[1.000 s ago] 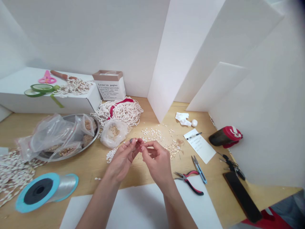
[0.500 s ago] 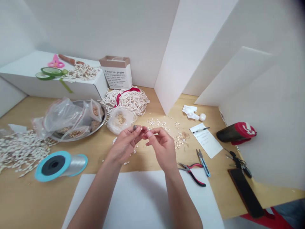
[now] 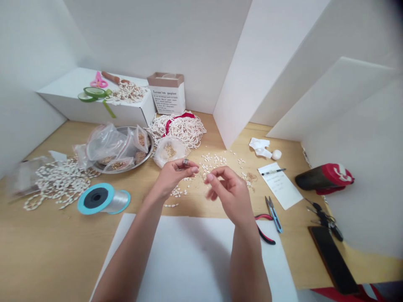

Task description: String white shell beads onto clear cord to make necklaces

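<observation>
My left hand (image 3: 176, 177), with a ring on one finger, hovers over the table near small white beads (image 3: 179, 192). Its thumb and fingertips are pinched together; whatever lies between them is too small to make out. To its right, my right hand (image 3: 227, 188) is raised beside the scattered white beads (image 3: 214, 160), apart from the left. Its thumb and forefinger are pressed close, and anything between them is too small to see. Behind my left hand sits an open plastic bag (image 3: 170, 152) of gold beads. Part of the pliers (image 3: 266, 234) is hidden by my right forearm.
A blue spool of clear line (image 3: 102, 199), a metal bowl of bags (image 3: 150, 152) and strung white beads (image 3: 59, 180) lie left. Snips (image 3: 273, 214), a note (image 3: 281, 188), a bottle (image 3: 324, 177), keys (image 3: 324, 218) and a phone (image 3: 333, 260) are right. White paper (image 3: 189, 260) lies in front.
My hands were close together at the fingertips; now they are apart, my right hand further right. The whole view has shifted, so the table items appear further right.
</observation>
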`<state>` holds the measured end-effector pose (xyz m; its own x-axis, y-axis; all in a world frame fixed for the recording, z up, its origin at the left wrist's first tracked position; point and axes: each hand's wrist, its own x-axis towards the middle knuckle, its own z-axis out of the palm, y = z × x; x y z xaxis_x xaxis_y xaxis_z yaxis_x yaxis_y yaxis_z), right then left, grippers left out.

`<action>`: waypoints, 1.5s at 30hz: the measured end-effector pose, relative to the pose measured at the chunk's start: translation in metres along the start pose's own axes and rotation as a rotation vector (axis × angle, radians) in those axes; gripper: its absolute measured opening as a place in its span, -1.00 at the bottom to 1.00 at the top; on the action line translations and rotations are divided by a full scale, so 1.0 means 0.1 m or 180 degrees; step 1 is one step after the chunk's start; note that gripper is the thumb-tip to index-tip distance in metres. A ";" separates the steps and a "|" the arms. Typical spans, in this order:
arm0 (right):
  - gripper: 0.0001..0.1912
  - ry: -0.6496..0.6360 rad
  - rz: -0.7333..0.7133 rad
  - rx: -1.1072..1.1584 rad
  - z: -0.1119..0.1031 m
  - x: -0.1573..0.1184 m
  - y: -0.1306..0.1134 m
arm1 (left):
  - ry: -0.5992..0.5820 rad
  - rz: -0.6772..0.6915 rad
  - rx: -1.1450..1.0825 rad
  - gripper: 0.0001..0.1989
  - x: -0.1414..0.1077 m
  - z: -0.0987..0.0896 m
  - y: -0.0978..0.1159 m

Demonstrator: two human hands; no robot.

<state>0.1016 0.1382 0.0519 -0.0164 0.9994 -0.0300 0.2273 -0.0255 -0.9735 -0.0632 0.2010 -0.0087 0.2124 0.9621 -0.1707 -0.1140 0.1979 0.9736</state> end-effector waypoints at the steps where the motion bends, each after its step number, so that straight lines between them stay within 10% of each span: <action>1: -0.81 -0.0115 0.0031 -0.0466 -0.07 -0.06 -0.03 | 0.0105 0.0065 0.0541 -0.78 0.04 -0.03 -0.07; 5: -0.85 -0.0998 -0.0024 -0.1954 -0.33 -0.31 -0.12 | 0.0220 0.0278 0.2513 -0.87 0.19 -0.15 -0.34; 12: -0.86 -0.1120 0.0052 -0.2160 -0.45 -0.50 -0.20 | 0.0260 0.0142 0.3211 -0.86 0.21 -0.12 -0.55; 45: -0.85 -0.1028 0.0177 -0.2153 -0.53 -0.58 -0.24 | -0.0218 0.0495 0.3688 -0.87 0.17 0.07 -0.62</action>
<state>0.1484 0.0825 0.0894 -0.2486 0.9380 -0.2414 0.7830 0.0480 -0.6201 -0.0454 0.2037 -0.0704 0.3300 0.9418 -0.0635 0.8017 -0.2441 0.5455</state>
